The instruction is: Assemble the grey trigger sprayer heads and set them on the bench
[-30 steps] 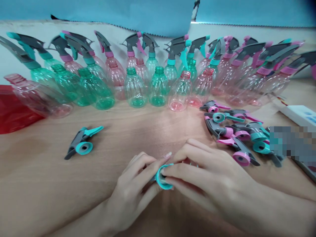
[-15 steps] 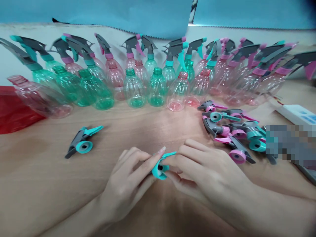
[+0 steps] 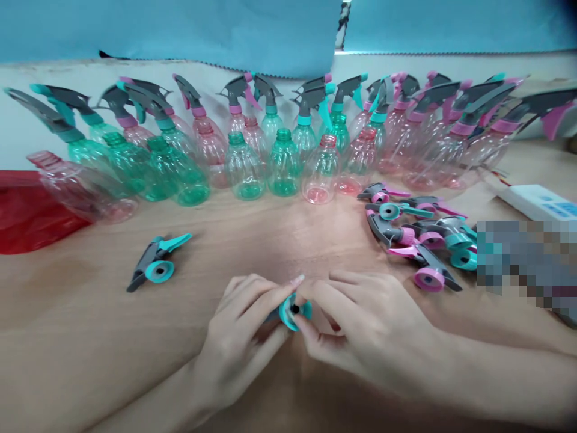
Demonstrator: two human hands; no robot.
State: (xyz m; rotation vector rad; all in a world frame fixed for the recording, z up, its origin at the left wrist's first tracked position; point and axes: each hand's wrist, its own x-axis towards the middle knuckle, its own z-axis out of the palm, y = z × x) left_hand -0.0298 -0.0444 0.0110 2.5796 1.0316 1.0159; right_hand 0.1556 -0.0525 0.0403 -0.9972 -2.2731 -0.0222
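Observation:
My left hand [image 3: 238,337] is closed around a grey and turquoise spray trigger head [image 3: 285,314], low in the middle of the view. The underside of its turquoise collar faces me, with a dark hole at the centre. From the other side, the thumb and forefinger of my right hand [image 3: 374,325] pinch at that collar. Much of the trigger head is hidden by my fingers. Another turquoise trigger head [image 3: 160,271] lies on the table to the left of my hands.
Several loose trigger heads [image 3: 429,279] are heaped at the right. Across the back stand clear pink and green bottles [image 3: 285,168], some open-necked, others with sprayers on. A red bag [image 3: 36,210] lies far left, a white box [image 3: 541,203] far right.
My right fingers have shifted a little around the collar, and the turquoise lever that stuck out above is now hidden. The camera view has moved slightly.

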